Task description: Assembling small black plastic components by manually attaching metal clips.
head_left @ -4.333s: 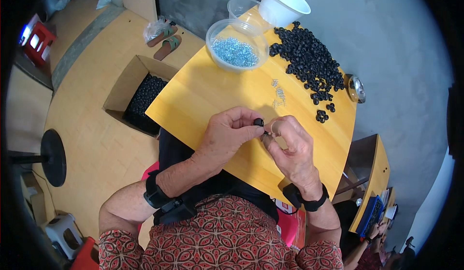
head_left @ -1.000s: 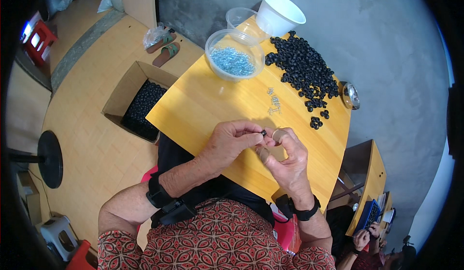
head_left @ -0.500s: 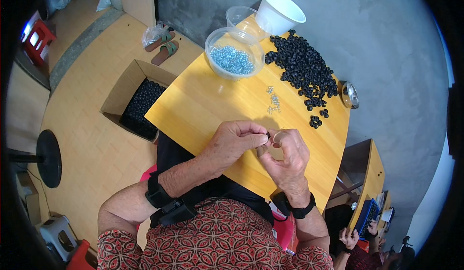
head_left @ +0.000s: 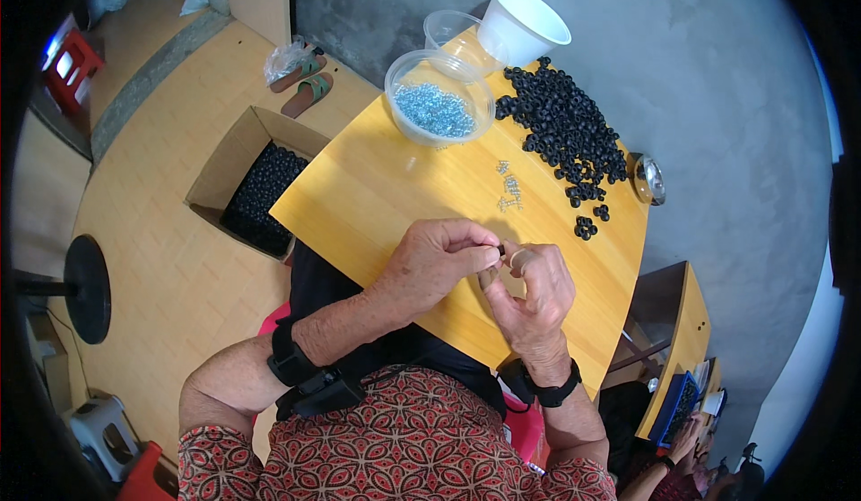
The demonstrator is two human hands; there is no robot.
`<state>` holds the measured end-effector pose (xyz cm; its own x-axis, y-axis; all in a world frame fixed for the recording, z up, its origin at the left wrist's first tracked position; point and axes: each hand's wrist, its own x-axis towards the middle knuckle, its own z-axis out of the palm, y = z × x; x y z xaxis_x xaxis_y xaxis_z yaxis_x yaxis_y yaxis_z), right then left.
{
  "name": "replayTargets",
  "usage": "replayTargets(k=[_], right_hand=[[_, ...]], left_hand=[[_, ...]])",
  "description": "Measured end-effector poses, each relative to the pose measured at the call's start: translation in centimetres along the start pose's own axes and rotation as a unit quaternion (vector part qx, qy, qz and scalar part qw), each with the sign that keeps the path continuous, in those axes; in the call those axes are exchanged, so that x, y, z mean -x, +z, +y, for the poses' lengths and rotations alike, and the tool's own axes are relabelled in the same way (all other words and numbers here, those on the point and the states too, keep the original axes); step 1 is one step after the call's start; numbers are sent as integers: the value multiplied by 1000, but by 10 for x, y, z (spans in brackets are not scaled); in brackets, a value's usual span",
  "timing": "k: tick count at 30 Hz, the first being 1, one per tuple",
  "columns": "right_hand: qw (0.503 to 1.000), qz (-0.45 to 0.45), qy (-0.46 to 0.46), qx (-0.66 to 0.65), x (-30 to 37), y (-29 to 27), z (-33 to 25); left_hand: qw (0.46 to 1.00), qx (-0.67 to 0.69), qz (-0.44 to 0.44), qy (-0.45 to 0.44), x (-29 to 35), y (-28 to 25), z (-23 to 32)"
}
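Above the near part of the wooden table, both hands meet at their fingertips. My left hand (head_left: 421, 263) pinches a small black round piece (head_left: 500, 251) between thumb and forefinger. My right hand (head_left: 536, 299) is closed in a pinch right against it; what its fingers hold is hidden. Just beyond the hands lies a short row of tiny clear or silvery pieces (head_left: 509, 191). Farther off, a clear plastic bowl (head_left: 395, 117) holds many small light-blue shiny pieces (head_left: 435, 111). To its right spreads a heap of black ring-like pieces (head_left: 565, 124).
A white tub (head_left: 518, 21) and a clear container (head_left: 441, 27) stand at the far table corner; a round metal tin (head_left: 647, 180) sits on the right edge. On the floor, left, is a cardboard box (head_left: 215, 165) of black pieces. Another person works over a blue tray (head_left: 665, 425), lower right.
My hands stay joined at the black piece, with slight finger shifts. At the lower right, the other person's hands have come together near the blue tray.
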<state>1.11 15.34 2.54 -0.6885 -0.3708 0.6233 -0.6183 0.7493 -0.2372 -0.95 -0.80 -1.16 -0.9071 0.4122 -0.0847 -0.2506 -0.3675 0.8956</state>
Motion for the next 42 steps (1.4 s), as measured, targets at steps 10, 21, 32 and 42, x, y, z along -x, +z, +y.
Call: replayTargets(k=[10,21,32,42], right_hand=[[995,-33,74,-62,2,4,1],[997,-70,-21,-2,-8,-5,7],[997,-74,-17,17,-12,-7,11],[994,-107,9,-9,-10,-6,4]], left_hand=[[1000,-18,-8,-22,-1,-3,3],[999,-29,3,-21,1,-3,2],[997,-77,16,5,-2,-6,0],[993,-106,1,-43,3,-8,6]])
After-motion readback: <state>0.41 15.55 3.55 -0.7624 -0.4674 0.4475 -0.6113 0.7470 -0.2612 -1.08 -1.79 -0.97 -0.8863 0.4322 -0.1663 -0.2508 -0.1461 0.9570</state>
